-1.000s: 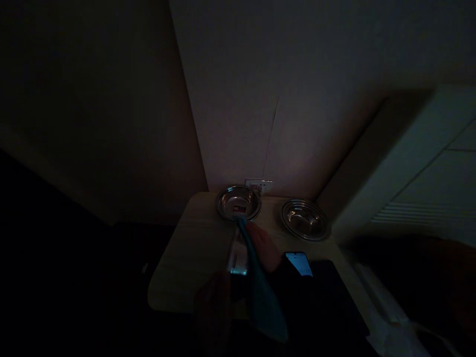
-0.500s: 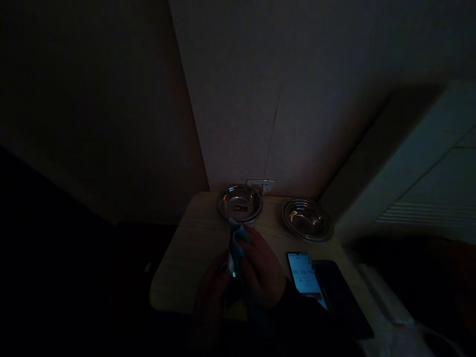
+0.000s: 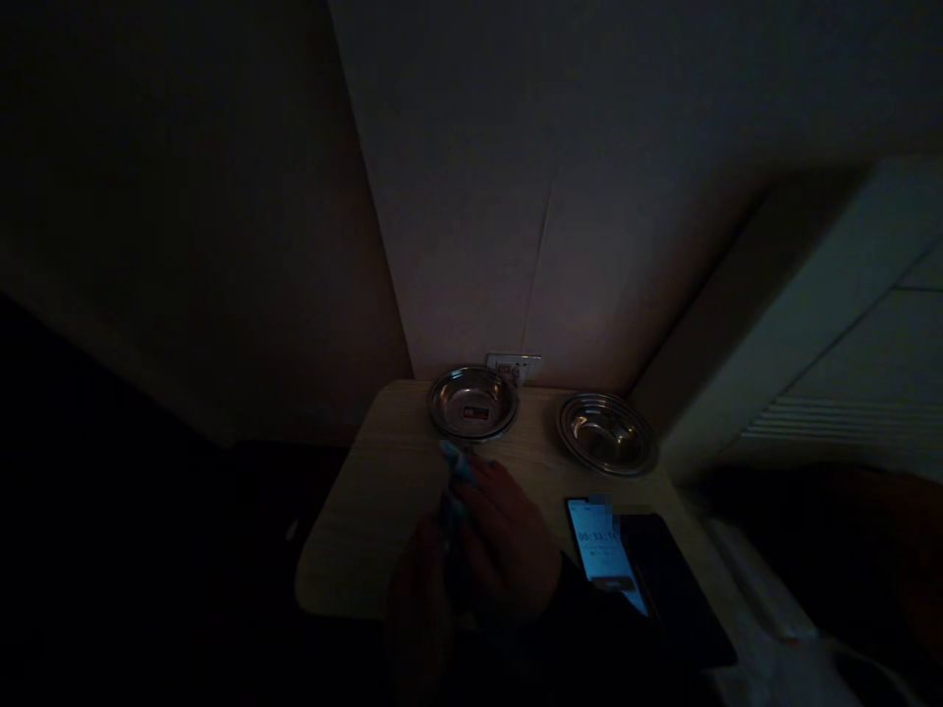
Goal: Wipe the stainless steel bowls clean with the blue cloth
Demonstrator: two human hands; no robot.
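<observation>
The blue cloth (image 3: 455, 481) is held bunched above the near part of the tabletop (image 3: 368, 511), just in front of the left steel bowl (image 3: 471, 403); it is gripped by the right hand (image 3: 508, 550), whose fingers are curled shut around it; the left hand (image 3: 419, 599) is seen only dimly just beside it, below the cloth, and whether it is closed on anything cannot be told. A second steel bowl (image 3: 605, 434) is set to the right, apart from the first; a lit phone (image 3: 600, 552) is laid on a dark pad (image 3: 678, 589) near the right hand; a wall socket (image 3: 512, 366) is seen behind the bowls.
</observation>
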